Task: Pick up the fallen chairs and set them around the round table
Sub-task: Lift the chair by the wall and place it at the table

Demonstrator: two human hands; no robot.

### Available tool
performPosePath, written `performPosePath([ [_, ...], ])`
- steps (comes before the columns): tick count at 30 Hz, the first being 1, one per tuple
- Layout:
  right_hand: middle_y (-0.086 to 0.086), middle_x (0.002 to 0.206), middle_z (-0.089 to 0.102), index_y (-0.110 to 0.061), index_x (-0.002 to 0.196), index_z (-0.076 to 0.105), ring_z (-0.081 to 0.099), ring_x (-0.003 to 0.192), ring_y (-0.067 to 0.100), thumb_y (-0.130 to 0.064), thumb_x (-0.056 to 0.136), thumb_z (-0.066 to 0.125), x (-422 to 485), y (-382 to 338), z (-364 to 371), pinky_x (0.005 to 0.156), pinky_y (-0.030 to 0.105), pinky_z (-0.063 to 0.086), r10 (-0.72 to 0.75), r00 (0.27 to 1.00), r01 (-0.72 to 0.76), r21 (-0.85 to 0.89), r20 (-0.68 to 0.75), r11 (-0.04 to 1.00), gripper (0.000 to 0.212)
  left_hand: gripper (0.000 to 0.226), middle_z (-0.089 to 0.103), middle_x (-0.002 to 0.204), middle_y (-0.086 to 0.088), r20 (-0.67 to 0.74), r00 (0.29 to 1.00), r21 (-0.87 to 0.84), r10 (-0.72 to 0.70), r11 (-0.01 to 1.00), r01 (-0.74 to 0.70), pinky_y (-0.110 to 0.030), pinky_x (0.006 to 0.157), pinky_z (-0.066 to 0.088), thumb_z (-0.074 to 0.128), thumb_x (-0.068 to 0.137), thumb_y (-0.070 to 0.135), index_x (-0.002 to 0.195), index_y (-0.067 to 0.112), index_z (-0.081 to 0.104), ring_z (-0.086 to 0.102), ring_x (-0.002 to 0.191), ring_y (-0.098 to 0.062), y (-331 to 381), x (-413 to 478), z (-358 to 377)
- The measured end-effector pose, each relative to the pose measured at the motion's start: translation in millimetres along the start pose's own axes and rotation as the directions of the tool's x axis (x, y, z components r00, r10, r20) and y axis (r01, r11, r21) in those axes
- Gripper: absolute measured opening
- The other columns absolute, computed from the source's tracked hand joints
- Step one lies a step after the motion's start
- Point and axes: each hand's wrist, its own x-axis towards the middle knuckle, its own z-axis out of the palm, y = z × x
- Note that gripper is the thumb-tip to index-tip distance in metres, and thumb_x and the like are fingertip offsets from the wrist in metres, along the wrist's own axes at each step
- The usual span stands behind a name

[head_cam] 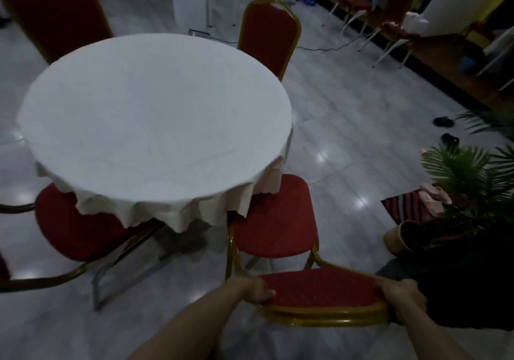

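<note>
If the chair (pixel 274 218) is pushed further in, its seat could snag the tablecloth (pixel 194 215) hem hanging over it and drag the cloth askew. It stands upright at five o'clock of the table (pixel 155 104). Left grip (pixel 254 290) holds the backrest's left corner and right grip (pixel 400 298) the right, fingers curled round it. The seat lies just beyond, at twelve o'clock from both.

You stand on a pale, glossy tiled floor (pixel 347 104). Just beyond your grip, the chair (pixel 275 218) stands on it, then the cloth-draped round table (pixel 155 109). Right of your grip lie a striped mat (pixel 403 206) and dark sandals (pixel 443 121).
</note>
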Motion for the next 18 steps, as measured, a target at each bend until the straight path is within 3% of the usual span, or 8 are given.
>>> performPosePath([
  [3, 0.032, 0.118, 0.055, 0.002, 0.119, 0.057, 0.058, 0.101, 0.049, -0.027, 0.075, 0.079, -6, -5, -2, 0.083, 0.054, 0.056, -0.015, 0.999, 0.016, 0.012, -0.04, 1.0, 0.057, 0.07, 0.039, 0.151, -0.011, -0.008, 0.999, -0.104, 0.04, 0.994, -0.04, -0.043, 0.118, 0.028, 0.025, 0.094, 0.061, 0.141, 0.012, 0.042, 0.039, 0.138, -0.029, -12, 0, 8],
  [5, 0.033, 0.119, 0.055, 0.004, 0.119, 0.056, 0.058, 0.101, 0.05, -0.018, 0.079, 0.074, -10, -13, -3, 0.082, 0.052, 0.056, -0.037, 0.998, 0.04, 0.062, -0.048, 0.997, 0.049, 0.064, 0.047, 0.144, -0.014, -0.076, 0.997, -0.206, 0.024, 0.978, -0.039, -0.042, 0.115, 0.034, 0.027, 0.097, 0.052, 0.134, 0.006, 0.049, 0.048, 0.129, -0.027, -13, 0, 9],
  [7, 0.033, 0.122, 0.055, 0.004, 0.121, 0.056, 0.058, 0.105, 0.05, -0.012, 0.082, 0.069, -15, -20, -5, 0.086, 0.049, 0.052, -0.071, 0.995, 0.079, 0.106, -0.076, 0.991, 0.044, 0.043, 0.06, 0.115, -0.017, -0.135, 0.991, -0.255, 0.003, 0.966, -0.038, -0.039, 0.103, 0.043, 0.03, 0.1, 0.034, 0.108, 0.008, 0.062, 0.055, 0.099, -0.021, -8, 1, 5],
  [8, 0.033, 0.125, 0.055, 0.004, 0.122, 0.056, 0.057, 0.108, 0.049, -0.011, 0.083, 0.067, -15, -23, -8, 0.088, 0.048, 0.051, -0.086, 0.993, 0.096, 0.132, -0.078, 0.987, 0.043, 0.033, 0.058, 0.101, -0.013, -0.171, 0.985, -0.262, 0.005, 0.964, -0.051, -0.038, 0.096, 0.047, 0.031, 0.1, 0.029, 0.093, 0.014, 0.06, 0.051, 0.089, -0.018, -5, 6, 2],
  [10, 0.031, 0.13, 0.053, 0.004, 0.125, 0.055, 0.056, 0.113, 0.047, -0.009, 0.085, 0.065, -18, -30, -11, 0.092, 0.045, 0.05, -0.104, 0.992, 0.114, 0.15, -0.076, 0.982, 0.043, 0.026, 0.054, 0.094, -0.006, -0.188, 0.982, -0.257, -0.003, 0.965, -0.046, -0.036, 0.086, 0.048, 0.03, 0.1, 0.024, 0.085, 0.016, 0.05, 0.048, 0.084, -0.017, -4, 16, 2],
  [14, 0.03, 0.133, 0.049, -0.001, 0.131, 0.051, 0.055, 0.113, 0.047, -0.013, 0.082, 0.07, -17, -23, -18, 0.092, 0.045, 0.05, -0.114, 0.993, 0.117, 0.179, -0.03, 0.977, 0.054, 0.027, 0.056, 0.1, -0.009, -0.223, 0.972, -0.171, -0.069, 0.985, 0.031, -0.035, 0.089, 0.049, 0.029, 0.1, 0.02, 0.091, 0.013, 0.053, 0.051, 0.086, -0.017, 15, 31, 8],
  [18, 0.032, 0.136, 0.043, 0.004, 0.139, 0.035, 0.053, 0.116, 0.045, -0.019, 0.079, 0.076, -1, -23, -24, 0.09, 0.041, 0.049, -0.107, 0.994, 0.106, 0.175, -0.004, 0.979, 0.076, 0.039, 0.058, 0.128, -0.013, -0.249, 0.955, -0.139, -0.158, 0.982, 0.127, -0.035, 0.103, 0.045, 0.028, 0.101, 0.019, 0.124, 0.004, 0.056, 0.058, 0.116, -0.023, 34, 44, 12],
])
